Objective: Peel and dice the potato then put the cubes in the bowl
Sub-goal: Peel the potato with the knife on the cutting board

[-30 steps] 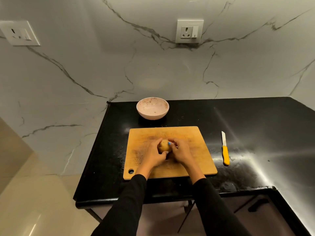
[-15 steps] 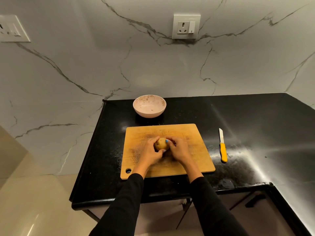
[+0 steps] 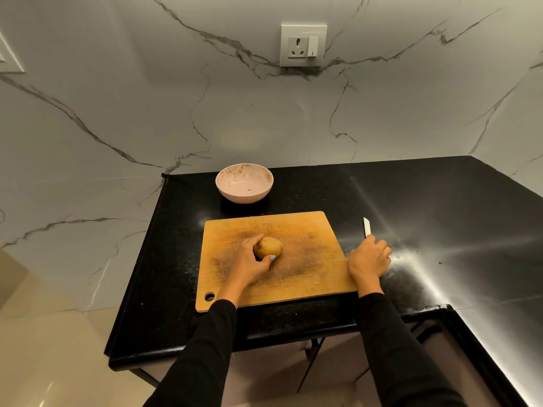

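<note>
Head view: right hand (image 3: 369,259) has left the potato (image 3: 269,247), now closing over the knife (image 3: 366,227) handle; left hand (image 3: 249,261) cups the potato alone. Peeling comes next.

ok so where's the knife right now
In the head view, the knife lies on the black counter right of the cutting board, its handle under the right hand.
</note>
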